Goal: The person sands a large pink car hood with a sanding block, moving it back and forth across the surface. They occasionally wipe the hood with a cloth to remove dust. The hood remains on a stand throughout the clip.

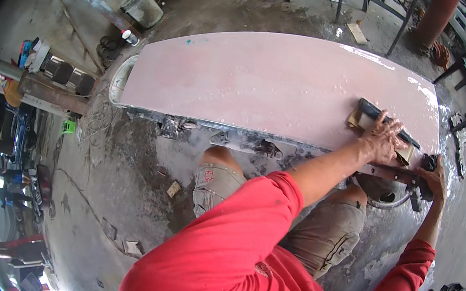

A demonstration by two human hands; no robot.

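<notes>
The dark block [371, 109], with tan paper [354, 121] beneath, is gripped from above by the left hand [383, 140], its fingers spread, on the right part of the pale pink panel [241, 82]. The panel's near right corner is touched by the right hand [435, 179]; whether its fingers are closed cannot be told. On the floor [98, 186], at far left, a bucket [143, 8] is seen.

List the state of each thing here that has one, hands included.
Pink panel: wet, dotted with droplets or suds
Black block: on the panel, under the left hand
Yellowish paper: showing along the block's edge
Left hand: on the block, fingers spread
Right hand: at the panel's right end
Grey bucket: open-topped
</notes>
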